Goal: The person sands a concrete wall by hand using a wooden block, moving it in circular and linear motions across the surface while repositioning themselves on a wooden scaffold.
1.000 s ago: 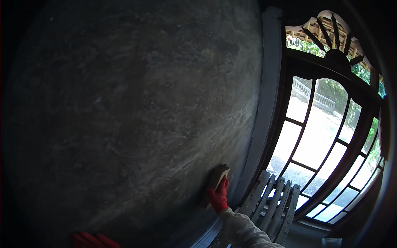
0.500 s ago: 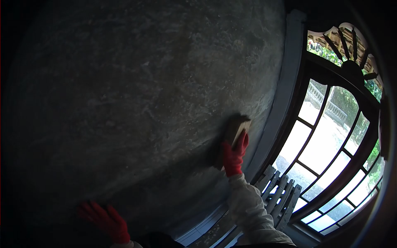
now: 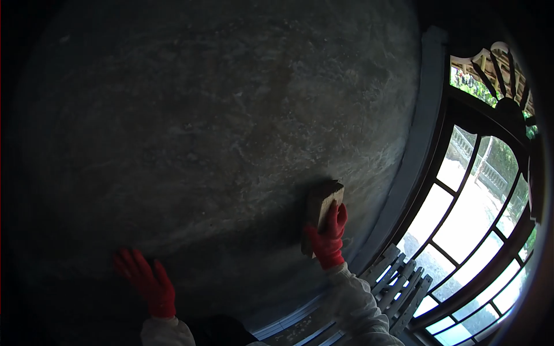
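My right hand (image 3: 329, 236), in a red glove, is closed round a light-coloured wooden block (image 3: 323, 206). One side of the block lies against the dark grey plastered wall (image 3: 231, 127), close to the wall's right edge. My left hand (image 3: 148, 281), gloved in red too, is spread at the lower left by the wall, with nothing in it. Whether its palm touches the wall is too dark to tell. Pale sleeves cover both arms. The wall's surface is mottled, with lighter streaks and specks.
A grey post (image 3: 424, 104) borders the wall on the right. Beyond it stands a dark-framed window (image 3: 456, 196) with bright daylight outside. Below the window, several weathered wooden slats (image 3: 398, 288) stand close to my right forearm.
The view has shifted, so wall and window sit further right and lower. My left hand has risen along the wall. My right hand and the block have moved slightly left relative to the window.
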`<state>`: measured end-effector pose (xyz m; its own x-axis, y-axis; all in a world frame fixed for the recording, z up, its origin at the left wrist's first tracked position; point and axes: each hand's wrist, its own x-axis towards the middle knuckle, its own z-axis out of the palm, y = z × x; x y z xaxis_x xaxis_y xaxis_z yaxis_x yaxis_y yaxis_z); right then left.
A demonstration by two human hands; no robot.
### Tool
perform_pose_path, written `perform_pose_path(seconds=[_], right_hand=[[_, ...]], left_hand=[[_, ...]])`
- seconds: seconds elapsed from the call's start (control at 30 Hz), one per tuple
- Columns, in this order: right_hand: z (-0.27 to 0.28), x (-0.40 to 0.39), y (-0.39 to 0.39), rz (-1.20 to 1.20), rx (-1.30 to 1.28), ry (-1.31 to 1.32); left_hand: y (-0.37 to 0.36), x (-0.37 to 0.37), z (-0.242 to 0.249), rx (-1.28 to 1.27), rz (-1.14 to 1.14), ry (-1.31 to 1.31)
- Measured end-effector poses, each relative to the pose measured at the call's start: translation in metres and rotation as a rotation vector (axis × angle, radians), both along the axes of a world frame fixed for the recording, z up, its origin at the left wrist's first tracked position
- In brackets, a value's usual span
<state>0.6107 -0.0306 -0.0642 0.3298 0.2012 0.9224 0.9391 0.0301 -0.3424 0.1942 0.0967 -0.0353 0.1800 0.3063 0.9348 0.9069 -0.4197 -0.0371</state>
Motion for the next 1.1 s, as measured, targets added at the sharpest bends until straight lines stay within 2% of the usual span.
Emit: perform_pose_path(seconds=[0.1,0.2,0.27,0.37,0.43,0.5,0.6,0.77,0.87,0.93,1.0,1.03,1.1], right_hand=[[0.035,-0.021,0.027,-0.128,0.194,0.034],[0.085,-0.033,0.034,-0.193,0.219,0.079],[0.092,-0.034,0.035,-0.121,0.241,0.124],[0.034,-0.047,0.031,-0.196,0.141,0.057],[-0.051,-0.057,0.034,-0.248,0.080,0.040],[-0.125,-0.064,0.029,-0.170,0.020,0.063],[-0.122,-0.061,0.021,-0.167,-0.043,0.044],[0.052,-0.060,0.027,-0.197,0.127,0.043],[0.083,-0.073,0.037,-0.165,0.204,0.071],[0.040,-0.091,0.041,-0.234,0.156,0.066],[-0.041,-0.112,0.049,-0.272,0.091,0.125],[-0.085,-0.125,0.047,-0.272,-0.010,0.298],[-0.121,-0.159,0.034,-0.160,-0.078,0.574]], left_hand=[[0.002,-0.005,0.002,0.003,-0.015,0.022],[0.006,-0.007,0.005,-0.001,-0.033,0.008],[0.011,-0.007,0.003,0.029,-0.025,0.015],[0.018,-0.012,-0.005,0.081,-0.037,0.044],[0.023,-0.012,-0.003,0.122,-0.066,0.051],[0.018,-0.009,-0.003,0.099,-0.053,0.054],[0.024,-0.010,-0.004,0.167,-0.099,0.062],[0.020,-0.013,-0.004,0.131,-0.139,0.096],[0.023,-0.014,-0.005,0.174,-0.200,0.090],[0.023,-0.016,-0.009,0.199,-0.249,0.057],[0.021,-0.018,-0.011,0.161,-0.308,0.037],[0.020,-0.016,-0.011,0.174,-0.319,0.002],[0.018,-0.022,-0.013,0.123,-0.403,0.024]])
